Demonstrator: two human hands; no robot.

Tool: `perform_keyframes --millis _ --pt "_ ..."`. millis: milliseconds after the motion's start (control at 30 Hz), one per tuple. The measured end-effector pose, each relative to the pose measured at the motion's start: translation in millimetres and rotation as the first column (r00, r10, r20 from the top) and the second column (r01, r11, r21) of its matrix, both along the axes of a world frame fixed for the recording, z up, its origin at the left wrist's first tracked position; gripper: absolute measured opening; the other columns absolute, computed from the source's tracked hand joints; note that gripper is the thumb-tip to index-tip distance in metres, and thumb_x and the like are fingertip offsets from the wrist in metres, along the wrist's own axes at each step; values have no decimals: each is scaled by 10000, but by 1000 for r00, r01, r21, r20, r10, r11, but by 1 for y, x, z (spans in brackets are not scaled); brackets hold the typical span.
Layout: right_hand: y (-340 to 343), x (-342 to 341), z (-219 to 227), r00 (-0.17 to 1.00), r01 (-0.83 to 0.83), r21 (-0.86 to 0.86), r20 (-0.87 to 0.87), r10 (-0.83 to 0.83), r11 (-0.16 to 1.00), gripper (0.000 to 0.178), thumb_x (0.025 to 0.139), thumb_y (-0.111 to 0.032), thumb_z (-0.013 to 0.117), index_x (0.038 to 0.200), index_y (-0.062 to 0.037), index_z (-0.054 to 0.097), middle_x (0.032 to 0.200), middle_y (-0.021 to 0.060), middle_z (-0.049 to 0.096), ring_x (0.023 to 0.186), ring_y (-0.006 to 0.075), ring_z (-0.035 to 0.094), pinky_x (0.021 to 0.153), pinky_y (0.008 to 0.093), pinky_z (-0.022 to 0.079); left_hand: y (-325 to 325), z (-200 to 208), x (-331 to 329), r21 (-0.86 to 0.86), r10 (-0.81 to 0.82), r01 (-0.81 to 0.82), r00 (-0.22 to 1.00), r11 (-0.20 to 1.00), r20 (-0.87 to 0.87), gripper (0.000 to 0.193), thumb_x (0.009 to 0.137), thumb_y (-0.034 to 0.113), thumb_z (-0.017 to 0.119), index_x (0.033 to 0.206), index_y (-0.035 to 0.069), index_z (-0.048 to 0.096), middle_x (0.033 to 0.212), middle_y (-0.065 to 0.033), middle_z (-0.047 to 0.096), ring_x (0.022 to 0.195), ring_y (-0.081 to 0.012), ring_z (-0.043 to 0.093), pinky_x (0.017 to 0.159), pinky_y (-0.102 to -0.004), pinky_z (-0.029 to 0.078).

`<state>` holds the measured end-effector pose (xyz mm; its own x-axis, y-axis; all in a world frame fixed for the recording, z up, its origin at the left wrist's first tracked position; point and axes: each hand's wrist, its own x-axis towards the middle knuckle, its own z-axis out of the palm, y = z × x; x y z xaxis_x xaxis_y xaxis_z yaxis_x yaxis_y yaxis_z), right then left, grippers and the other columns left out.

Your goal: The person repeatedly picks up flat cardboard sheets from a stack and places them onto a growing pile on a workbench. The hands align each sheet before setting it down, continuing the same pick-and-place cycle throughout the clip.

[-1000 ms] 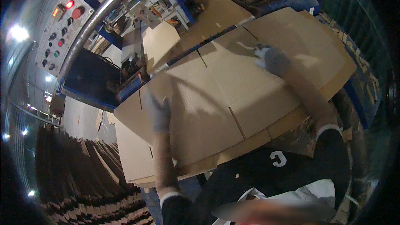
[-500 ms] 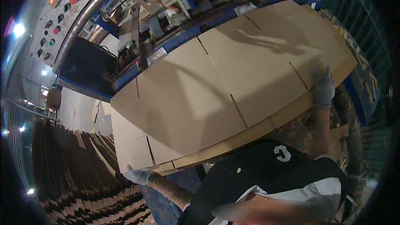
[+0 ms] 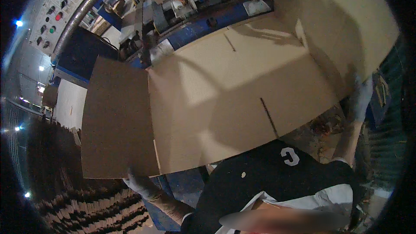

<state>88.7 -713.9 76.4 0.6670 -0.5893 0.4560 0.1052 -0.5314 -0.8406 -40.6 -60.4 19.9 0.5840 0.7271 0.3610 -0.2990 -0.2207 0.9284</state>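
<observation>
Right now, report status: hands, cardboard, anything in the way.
Left hand on near edge of left panel; right hand at near edge of right panel, blurred, grip unclear. Cardboard sheet bent up at both ends. Blue machine rail along far edge.

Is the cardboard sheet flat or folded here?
Partly folded: the middle of the cardboard sheet is spread out, but its left panel and right panel angle up along creases.
</observation>
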Motion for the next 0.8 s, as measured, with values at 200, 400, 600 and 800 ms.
perform_keyframes --millis 200,400,600,800 --pt "71 -10 -50 637 -738 -617 -501 586 274 381 710 -84 637 1088 -131 644 1172 117 615 1147 354 530 1050 477 353 -94 1 42 613 -201 382 917 691 -345 466 795 49 585 1256 8 538 1355 -193 484 1253 -326 454 1056 -435 339" --pt "77 25 -54 616 -693 -719 -548 566 58 407 659 -207 713 1055 -153 637 1228 100 588 1192 314 499 1075 494 323 -124 11 89 707 -7 707 707 -11 -707 572 741 153 603 1306 118 519 1402 -166 445 1305 -377 394 1108 -489 267" --pt "67 73 -56 611 -726 -683 -585 534 81 442 722 -296 715 1120 -125 624 1265 90 562 1237 306 460 1080 468 315 -121 14 112 766 -23 641 766 -58 -643 541 776 132 566 1312 132 497 1389 -160 451 1281 -382 414 1095 -507 279" --pt "52 155 -68 727 -641 -743 -509 462 190 414 785 -388 645 1103 -122 645 1275 89 552 1244 301 442 1044 434 345 -103 -4 190 897 -117 441 892 15 -437 591 771 37 551 1348 133 462 1364 -175 471 1249 -362 453 1075 -497 310"
